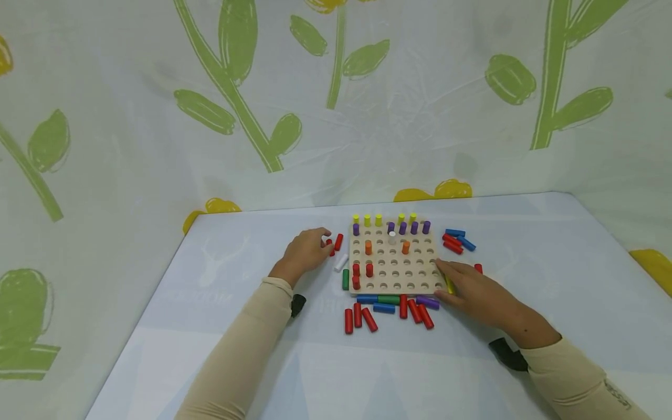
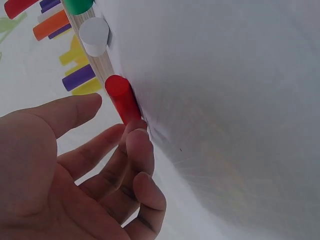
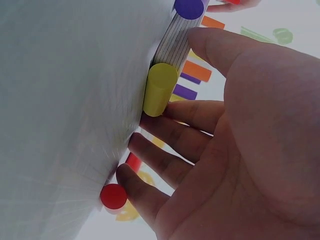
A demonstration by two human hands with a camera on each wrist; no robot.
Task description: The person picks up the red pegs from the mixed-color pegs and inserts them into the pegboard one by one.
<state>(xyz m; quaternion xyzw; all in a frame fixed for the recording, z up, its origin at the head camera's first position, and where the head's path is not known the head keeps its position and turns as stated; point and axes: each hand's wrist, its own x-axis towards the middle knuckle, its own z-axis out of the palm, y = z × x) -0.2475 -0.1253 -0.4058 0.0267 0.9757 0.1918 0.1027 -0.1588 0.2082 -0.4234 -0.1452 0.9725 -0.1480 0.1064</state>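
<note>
A wooden pegboard lies on the table, with several coloured pegs upright in its holes. My left hand is beside its left edge, thumb and forefinger spread apart. Its fingertips are right at a lying red peg, partly hidden by the hand in the head view. My right hand rests at the board's right edge, fingers loosely extended. A yellow peg lies along that edge, between the thumb and forefinger, which do not pinch it. The forefinger meets the peg's far end. Another red peg lies by the little finger.
Several loose red, blue, green and purple pegs lie along the board's near edge. A white peg and a green peg lie at its left. Blue pegs and red ones lie beyond my right hand. A patterned cloth hangs behind the table.
</note>
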